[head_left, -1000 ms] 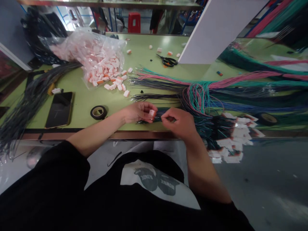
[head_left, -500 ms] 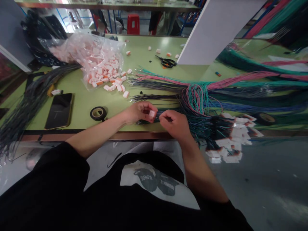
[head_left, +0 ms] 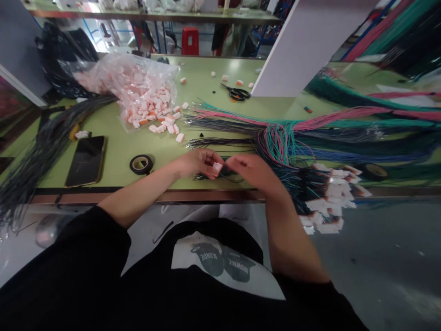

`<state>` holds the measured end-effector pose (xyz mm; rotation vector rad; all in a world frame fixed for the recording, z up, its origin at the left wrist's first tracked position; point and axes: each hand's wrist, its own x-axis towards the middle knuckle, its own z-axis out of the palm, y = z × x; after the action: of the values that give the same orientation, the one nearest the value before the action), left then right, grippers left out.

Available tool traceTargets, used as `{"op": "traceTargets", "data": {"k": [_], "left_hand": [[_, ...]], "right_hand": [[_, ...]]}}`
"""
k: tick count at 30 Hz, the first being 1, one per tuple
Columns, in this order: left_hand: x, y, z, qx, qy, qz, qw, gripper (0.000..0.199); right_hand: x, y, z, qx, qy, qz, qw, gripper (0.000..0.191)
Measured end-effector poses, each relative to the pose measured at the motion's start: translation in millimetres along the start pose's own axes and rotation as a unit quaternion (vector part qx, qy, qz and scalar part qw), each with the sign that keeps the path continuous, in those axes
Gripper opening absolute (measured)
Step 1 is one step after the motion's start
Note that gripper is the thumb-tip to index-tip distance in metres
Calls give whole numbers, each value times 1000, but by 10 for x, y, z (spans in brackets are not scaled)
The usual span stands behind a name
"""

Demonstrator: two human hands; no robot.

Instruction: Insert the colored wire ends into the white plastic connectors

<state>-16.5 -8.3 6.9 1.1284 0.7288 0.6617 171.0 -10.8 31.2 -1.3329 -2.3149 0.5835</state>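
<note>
Tabletop [head_left: 119,154], green, one: laid across the middle of the scene. Coloured wires [head_left: 280,138], one bundle: spread over its right half, the loose ends turned left. Clear bag [head_left: 134,76], one: set at far left, filled with pale connectors. Right hand [head_left: 253,171]: fingers curled narrow, just right of the left hand; whether a wire end is gripped cannot be told. Left hand [head_left: 198,163]: closed in a pinch on one connector. Handling, as judged: the connector is best held still, its free side left uncovered by fingers; any wire is best pinched close to its tip and brought in straight — never forced at a slant. Connector [head_left: 217,167], pale, one: held near the tabletop's near edge, mid-scene. Its exposed side is turned right, toward the right hand — its long axis is too blurred to be told. Dark wire [head_left: 231,179], thin, one: curved on the near side, between the hands.
</note>
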Motion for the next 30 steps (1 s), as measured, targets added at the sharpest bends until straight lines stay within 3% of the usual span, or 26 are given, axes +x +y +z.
{"op": "traceTargets", "data": {"k": [3,6,9,13,27,30], "left_hand": [[-22,46,-36,18,-35,-30,999,33],[-30,48,-64,23,-40,-39,998,33],[-12,13,-76,24,-37,-34,998,34],[22,-41,-74,25,-50,-40,998,36],[27,-65,-83,-7,-45,-48,998,35],[23,-49,-80,-16,-42,-46,998,36]], "right_hand": [[334,86,-126,-152,98,68,981,30],[601,145,-106,-265,30,117,957,33],[677,168,-1,-297,-35,94,950,32],[656,181,140,-347,-53,53,935,32],[757,157,145,-367,-81,21,927,34],[798,282,87,-307,-8,60,950,28]]}}
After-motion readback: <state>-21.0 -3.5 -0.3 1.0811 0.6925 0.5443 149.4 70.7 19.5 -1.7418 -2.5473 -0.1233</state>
